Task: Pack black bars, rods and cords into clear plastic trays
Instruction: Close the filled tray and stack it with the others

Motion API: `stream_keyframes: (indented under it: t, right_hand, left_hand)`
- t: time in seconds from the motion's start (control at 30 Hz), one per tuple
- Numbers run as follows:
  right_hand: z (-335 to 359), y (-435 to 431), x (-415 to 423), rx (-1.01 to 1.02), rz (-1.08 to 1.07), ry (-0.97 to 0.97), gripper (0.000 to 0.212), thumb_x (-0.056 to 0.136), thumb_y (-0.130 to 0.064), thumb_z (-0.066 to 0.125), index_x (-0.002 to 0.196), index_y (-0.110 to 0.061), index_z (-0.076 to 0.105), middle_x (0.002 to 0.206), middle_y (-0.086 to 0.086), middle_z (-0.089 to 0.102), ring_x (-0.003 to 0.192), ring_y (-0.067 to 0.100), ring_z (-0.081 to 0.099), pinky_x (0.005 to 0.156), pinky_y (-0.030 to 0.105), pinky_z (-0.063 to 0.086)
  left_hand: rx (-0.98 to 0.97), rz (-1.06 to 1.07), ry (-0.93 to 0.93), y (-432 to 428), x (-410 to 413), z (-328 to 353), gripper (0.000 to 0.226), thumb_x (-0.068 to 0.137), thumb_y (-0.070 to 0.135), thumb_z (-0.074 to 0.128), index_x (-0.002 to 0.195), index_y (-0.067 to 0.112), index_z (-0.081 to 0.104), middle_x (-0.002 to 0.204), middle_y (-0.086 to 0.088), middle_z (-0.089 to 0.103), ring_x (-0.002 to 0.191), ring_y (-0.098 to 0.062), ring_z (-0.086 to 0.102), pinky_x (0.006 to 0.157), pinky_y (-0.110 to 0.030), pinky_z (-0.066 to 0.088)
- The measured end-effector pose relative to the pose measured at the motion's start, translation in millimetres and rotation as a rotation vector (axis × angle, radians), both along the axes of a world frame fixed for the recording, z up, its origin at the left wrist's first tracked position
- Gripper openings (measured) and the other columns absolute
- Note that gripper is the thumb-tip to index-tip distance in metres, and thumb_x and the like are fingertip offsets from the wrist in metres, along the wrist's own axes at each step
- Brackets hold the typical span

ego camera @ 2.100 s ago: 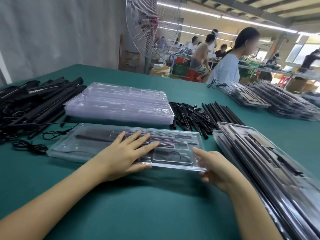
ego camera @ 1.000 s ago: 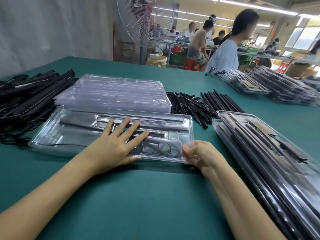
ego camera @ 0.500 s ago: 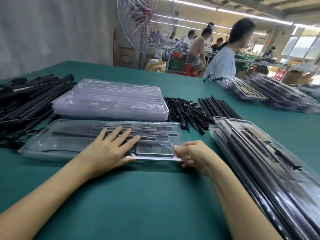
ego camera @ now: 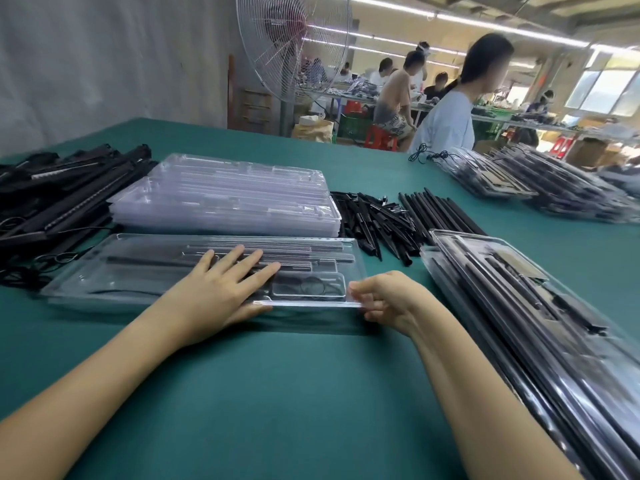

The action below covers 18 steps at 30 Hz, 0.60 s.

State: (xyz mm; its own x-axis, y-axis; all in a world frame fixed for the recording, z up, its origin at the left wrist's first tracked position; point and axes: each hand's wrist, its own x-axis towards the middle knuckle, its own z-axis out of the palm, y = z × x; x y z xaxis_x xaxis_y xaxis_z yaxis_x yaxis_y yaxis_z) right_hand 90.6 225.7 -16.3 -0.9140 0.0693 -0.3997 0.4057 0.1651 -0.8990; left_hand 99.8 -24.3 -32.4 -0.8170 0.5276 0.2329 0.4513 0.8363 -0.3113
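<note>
A clear tray (ego camera: 114,275) lies lengthwise on the green tabletop (ego camera: 277,393), just in front of the person. The left hand (ego camera: 214,296) rests flat on its top, fingers (ego camera: 252,259) straight and spread wide, holding nothing. The right hand (ego camera: 391,299) is at the tray's near right corner, its fingers (ego camera: 362,294) curled and pinching the thin rim there. Inside the tray a long black bar (ego camera: 145,260) and thinner rods (ego camera: 294,251) lie in parallel slots. A coiled cord (ego camera: 313,285) sits in the rectangular pocket at the right end, between the two hands.

Just behind the tray stands a stack of empty trays (ego camera: 225,199). To its left is a heap of loose bars (ego camera: 69,199) with cords tangled at its near edge. To its right lie short black pieces (ego camera: 374,220) and a row of loose rods (ego camera: 443,213). Packed trays (ego camera: 512,306) are stacked at the right, and far trays (ego camera: 540,188), also filled, lie across the tabletop. A caged fan (ego camera: 294,46) stands beyond the far edge, and a person in a pale shirt (ego camera: 446,123) stands near the far trays.
</note>
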Motion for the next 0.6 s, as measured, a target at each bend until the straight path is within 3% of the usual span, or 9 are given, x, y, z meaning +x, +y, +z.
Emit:
stream_keyframes:
  t: [0.17, 0.27, 0.3, 0.4, 0.6]
  right_hand:
    - [-6.3, -8.7, 2.8, 0.019, -0.061, 0.07, 0.018, 0.091, -0.005, 0.054, 0.073, -0.006, 0.052, 0.06, 0.005, 0.045, 0.047, 0.013, 0.034, 0.045, 0.022, 0.024]
    - [-5.3, -10.7, 4.5, -0.014, -0.085, 0.067, 0.018, 0.09, -0.001, 0.053, 0.072, -0.006, 0.052, 0.059, 0.005, 0.049, 0.045, 0.011, 0.037, 0.046, 0.022, 0.025]
    - [-4.7, -11.1, 4.2, -0.014, -0.087, 0.062, 0.019, 0.09, -0.001, 0.053, 0.072, -0.006, 0.052, 0.059, 0.005, 0.049, 0.045, 0.012, 0.038, 0.046, 0.022, 0.026]
    - [-4.0, -12.1, 3.3, -0.002, -0.097, 0.041, 0.022, 0.089, 0.001, 0.052, 0.068, -0.006, 0.051, 0.06, 0.007, 0.049, 0.048, 0.014, 0.039, 0.048, 0.023, 0.028]
    - [-6.1, -15.2, -1.3, 0.041, -0.13, 0.022, 0.022, 0.084, 0.005, 0.046, 0.065, -0.007, 0.048, 0.052, 0.006, 0.042, 0.047, 0.014, 0.032, 0.047, 0.022, 0.026]
  left_hand:
    - [-0.006, 0.022, -0.045, -1.3, 0.2, 1.1, 0.081, 0.097, 0.053, -0.002, 0.123, 0.011, 0.062, 0.12, -0.017, 0.064, 0.105, -0.04, 0.062, 0.072, -0.057, 0.054]
    - [-0.002, 0.008, -0.071, -3.4, -0.2, 0.0, 0.091, 0.087, 0.063, -0.016, 0.139, 0.018, 0.044, 0.139, -0.014, 0.048, 0.125, -0.039, 0.048, 0.093, -0.058, 0.044]
    - [0.006, 0.018, -0.093, -4.1, 1.8, 2.0, 0.091, 0.087, 0.063, -0.016, 0.14, 0.018, 0.043, 0.139, -0.014, 0.048, 0.125, -0.039, 0.047, 0.094, -0.058, 0.043]
    - [0.033, 0.051, -0.107, -3.8, 4.7, 5.0, 0.081, 0.096, 0.054, -0.003, 0.127, 0.012, 0.059, 0.123, -0.017, 0.062, 0.109, -0.04, 0.06, 0.077, -0.057, 0.052]
    - [-0.026, 0.019, -0.086, -4.7, 4.5, 5.1, 0.08, 0.097, 0.053, 0.001, 0.124, 0.01, 0.062, 0.12, -0.018, 0.063, 0.106, -0.04, 0.062, 0.073, -0.058, 0.053]
